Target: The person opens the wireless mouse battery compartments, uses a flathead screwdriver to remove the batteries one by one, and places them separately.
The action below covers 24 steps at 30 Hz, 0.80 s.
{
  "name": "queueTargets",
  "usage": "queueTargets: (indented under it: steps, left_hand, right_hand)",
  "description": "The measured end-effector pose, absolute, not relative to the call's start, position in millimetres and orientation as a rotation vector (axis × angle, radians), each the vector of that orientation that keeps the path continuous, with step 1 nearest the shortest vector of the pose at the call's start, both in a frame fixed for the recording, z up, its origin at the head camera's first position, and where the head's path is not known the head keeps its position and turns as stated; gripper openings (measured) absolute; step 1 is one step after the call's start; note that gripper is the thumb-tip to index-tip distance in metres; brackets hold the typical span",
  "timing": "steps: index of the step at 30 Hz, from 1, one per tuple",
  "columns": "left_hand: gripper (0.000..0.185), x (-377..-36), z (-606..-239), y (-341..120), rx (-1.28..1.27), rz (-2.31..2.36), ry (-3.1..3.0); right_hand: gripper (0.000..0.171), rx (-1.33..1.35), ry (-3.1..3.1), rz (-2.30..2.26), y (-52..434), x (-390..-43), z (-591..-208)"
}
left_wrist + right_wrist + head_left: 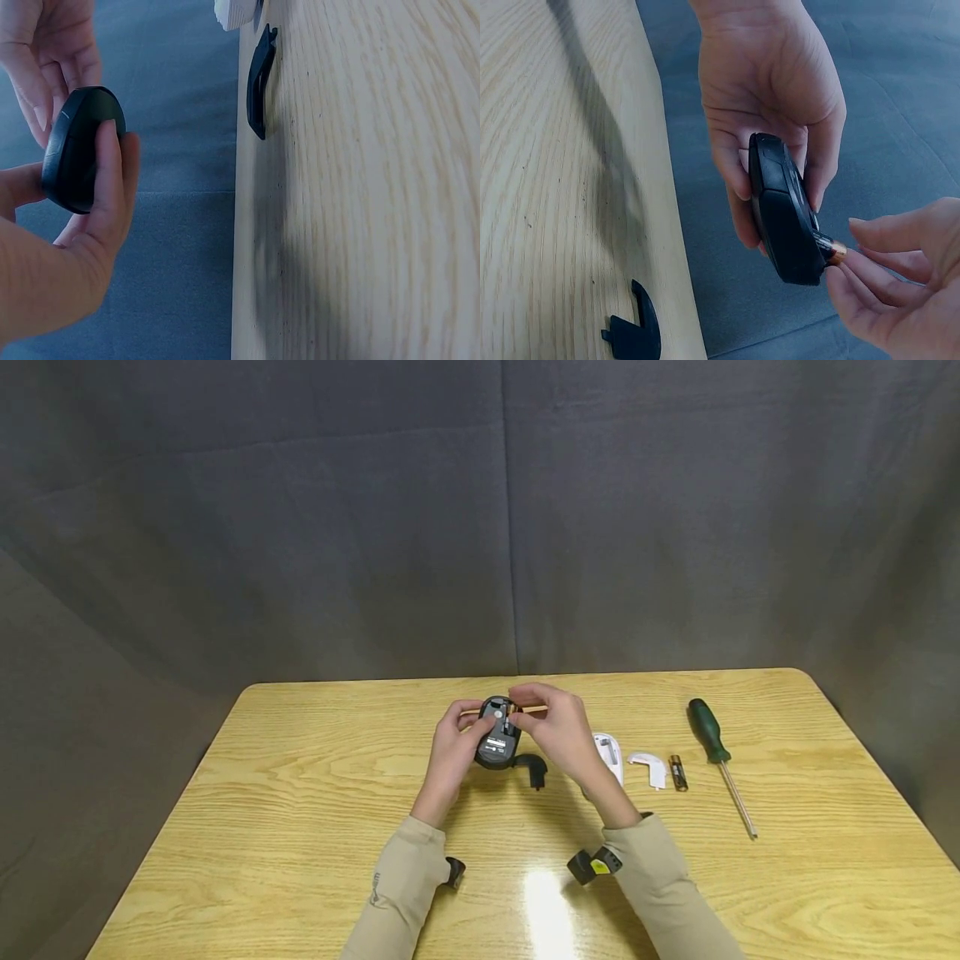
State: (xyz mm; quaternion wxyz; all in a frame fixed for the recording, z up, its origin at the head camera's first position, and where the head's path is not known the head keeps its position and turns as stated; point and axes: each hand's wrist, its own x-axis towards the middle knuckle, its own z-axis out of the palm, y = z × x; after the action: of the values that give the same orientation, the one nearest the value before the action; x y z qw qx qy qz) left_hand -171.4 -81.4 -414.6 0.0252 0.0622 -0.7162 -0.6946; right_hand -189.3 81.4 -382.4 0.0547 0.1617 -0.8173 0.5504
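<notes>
Backdrop: grey fabric sheet [480,510] hung behind the table, creased, with a vertical seam near centre and a diagonal fold at lower left. Same grey cloth is seen past the table edge in both wrist views. Furniture: one light wooden table [300,827] with rounded corners, pronounced grain, glossy finish. Lighting: overhead source is indicated by a bright glare patch [546,906] on the near tabletop; the backdrop is lit unevenly and darkens toward the table. Floor, walls and windows are not seen.
</notes>
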Motion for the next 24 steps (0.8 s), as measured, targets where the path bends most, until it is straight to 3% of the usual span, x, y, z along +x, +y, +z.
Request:
queueTargets:
  steps: [7, 24]
  left_hand:
    - [0.035, -173.3, -416.5, -80.3, 0.171, -2.137, -2.214]
    - [0.033, -172.2, -417.3, -81.2, 0.186, -2.147, -2.192]
  right_hand:
    - [0.035, 0.459, -2.391, 1.745, 79.5, -188.5, -382.7]
    - [0.017, 0.535, -2.43, 1.675, 78.8, -188.4, -386.2]
